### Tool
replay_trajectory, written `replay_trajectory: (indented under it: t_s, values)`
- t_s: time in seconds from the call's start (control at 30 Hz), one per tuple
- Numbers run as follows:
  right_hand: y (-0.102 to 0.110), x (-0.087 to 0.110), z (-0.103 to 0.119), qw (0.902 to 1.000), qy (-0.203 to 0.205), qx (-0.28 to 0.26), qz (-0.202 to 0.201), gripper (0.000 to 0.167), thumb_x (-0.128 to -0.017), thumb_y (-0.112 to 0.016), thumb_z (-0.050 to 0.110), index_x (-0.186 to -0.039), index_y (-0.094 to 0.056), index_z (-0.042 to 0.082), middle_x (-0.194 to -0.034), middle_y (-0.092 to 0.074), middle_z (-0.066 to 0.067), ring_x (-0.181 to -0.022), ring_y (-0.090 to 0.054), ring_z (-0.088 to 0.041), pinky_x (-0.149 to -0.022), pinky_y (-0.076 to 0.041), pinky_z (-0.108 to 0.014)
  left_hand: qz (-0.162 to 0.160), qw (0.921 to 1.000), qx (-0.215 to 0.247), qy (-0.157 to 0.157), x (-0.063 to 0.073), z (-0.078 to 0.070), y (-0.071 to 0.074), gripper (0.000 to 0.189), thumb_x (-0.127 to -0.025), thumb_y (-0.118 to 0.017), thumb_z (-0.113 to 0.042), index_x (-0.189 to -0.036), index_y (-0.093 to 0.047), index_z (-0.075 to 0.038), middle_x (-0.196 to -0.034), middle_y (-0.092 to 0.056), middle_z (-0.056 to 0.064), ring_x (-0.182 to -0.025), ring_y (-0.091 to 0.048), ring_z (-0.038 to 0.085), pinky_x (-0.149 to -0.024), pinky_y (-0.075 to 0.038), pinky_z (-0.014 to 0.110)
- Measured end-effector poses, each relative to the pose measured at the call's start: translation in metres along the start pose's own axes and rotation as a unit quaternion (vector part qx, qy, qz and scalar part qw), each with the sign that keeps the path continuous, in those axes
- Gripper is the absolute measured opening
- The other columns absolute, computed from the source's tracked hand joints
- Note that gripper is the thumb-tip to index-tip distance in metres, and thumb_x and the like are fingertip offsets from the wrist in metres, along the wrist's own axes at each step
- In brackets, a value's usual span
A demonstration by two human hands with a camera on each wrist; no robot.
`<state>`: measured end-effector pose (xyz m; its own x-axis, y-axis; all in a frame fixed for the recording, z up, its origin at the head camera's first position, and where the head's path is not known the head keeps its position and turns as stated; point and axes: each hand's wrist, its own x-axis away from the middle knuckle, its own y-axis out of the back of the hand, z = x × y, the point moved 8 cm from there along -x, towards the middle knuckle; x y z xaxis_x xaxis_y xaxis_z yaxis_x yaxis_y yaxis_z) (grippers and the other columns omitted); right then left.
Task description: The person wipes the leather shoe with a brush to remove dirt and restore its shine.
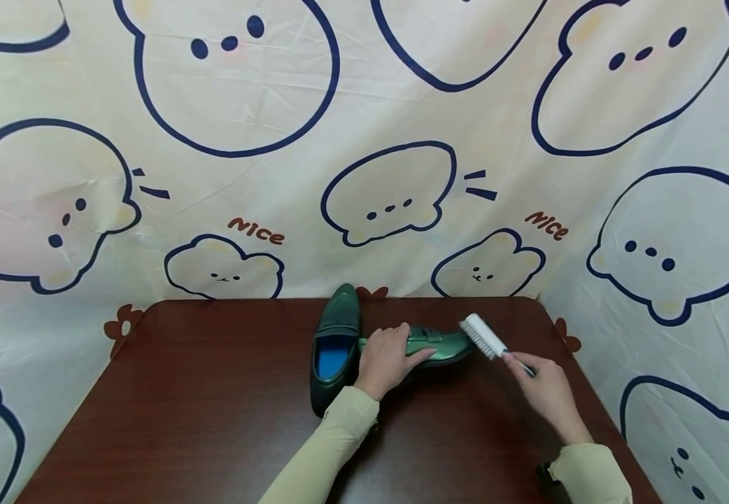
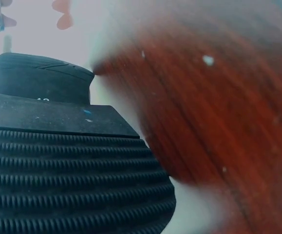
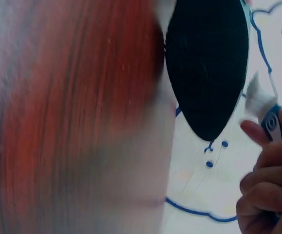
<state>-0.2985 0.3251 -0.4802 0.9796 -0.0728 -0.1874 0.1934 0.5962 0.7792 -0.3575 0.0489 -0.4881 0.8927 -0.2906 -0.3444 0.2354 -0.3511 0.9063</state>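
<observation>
White plastic and pale bristles form the head of a narrow brush with a dark blue handle (image 1: 485, 336). The thumb and fingers of the right hand (image 1: 543, 395) pinch this handle. The left hand (image 1: 386, 357) grips the rear half of a glossy green loafer with a black ribbed sole (image 1: 443, 348); its thumb lies along the near side. How far the other fingers extend into the opening cannot be determined. The gripped loafer is raised above the dark brown wood-grain desk (image 1: 213, 392), toe pointing right. The brush head is positioned at the toe; contact between bristles and upper cannot be confirmed. A matching green loafer with a blue insole (image 1: 343, 311) rests on the desk just beside the left hand, toe toward the far edge. Pale yellow sleeves (image 1: 591, 472) cover both forearms. Beyond the desk hangs a white cloth printed with navy animal outlines (image 1: 232, 91).
</observation>
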Motion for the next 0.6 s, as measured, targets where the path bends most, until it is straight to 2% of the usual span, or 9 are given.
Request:
replay_trajectory:
  t_s: [0.13,0.23,0.33,0.47,0.6]
  values:
    - [-0.005,0.004,0.009,0.9983,0.016,0.048,0.029,0.05,-0.102,-0.065,0.045,-0.126,-0.073,0.002,-0.117,-0.074,-0.023,-0.085,-0.067,-0.024,-0.069,-0.056,-0.043,0.006,0.9999,-0.007,-0.007,0.0,-0.003,-0.002,0.062,-0.09,-0.058,-0.077,-0.099,-0.065,-0.017,-0.068,-0.06,-0.004,-0.062,-0.051,0.01,-0.065,-0.046,0.027]
    - [-0.002,0.002,0.012,0.9964,0.03,0.078,0.017,0.046,-0.1,-0.068,0.042,-0.124,-0.075,0.003,-0.112,-0.076,-0.023,-0.079,-0.066,-0.023,-0.062,-0.053,-0.04,0.009,0.9999,-0.006,-0.007,0.001,-0.005,-0.003,0.061,-0.09,-0.058,-0.077,-0.099,-0.064,-0.017,-0.07,-0.061,-0.004,-0.062,-0.05,0.009,-0.065,-0.044,0.026]
    - [0.0,-0.007,0.009,0.9951,0.04,0.09,0.002,0.044,-0.101,-0.068,0.039,-0.124,-0.075,0.002,-0.111,-0.075,-0.025,-0.08,-0.068,-0.026,-0.059,-0.052,-0.041,0.002,1.0,-0.004,-0.004,0.001,-0.003,0.0,0.059,-0.09,-0.059,-0.077,-0.095,-0.062,-0.018,-0.065,-0.055,-0.006,-0.059,-0.047,0.008,-0.063,-0.041,0.025]
    - [0.0,-0.021,-0.004,0.9961,0.023,0.086,0.0,0.048,-0.103,-0.064,0.042,-0.127,-0.073,0.001,-0.116,-0.073,-0.028,-0.083,-0.069,-0.03,-0.06,-0.052,-0.044,0.002,1.0,0.002,0.001,0.002,0.002,0.0,0.058,-0.089,-0.059,-0.077,-0.092,-0.061,-0.019,-0.06,-0.046,-0.008,-0.058,-0.044,0.007,-0.061,-0.037,0.025]
    - [0.002,-0.033,-0.016,0.996,-0.003,0.089,0.004,0.054,-0.104,-0.059,0.047,-0.129,-0.071,0.0,-0.116,-0.072,-0.029,-0.079,-0.068,-0.03,-0.059,-0.049,-0.043,0.008,1.0,0.004,0.001,0.001,0.002,-0.001,0.058,-0.09,-0.059,-0.077,-0.092,-0.061,-0.019,-0.06,-0.046,-0.007,-0.057,-0.044,0.008,-0.06,-0.035,0.025]
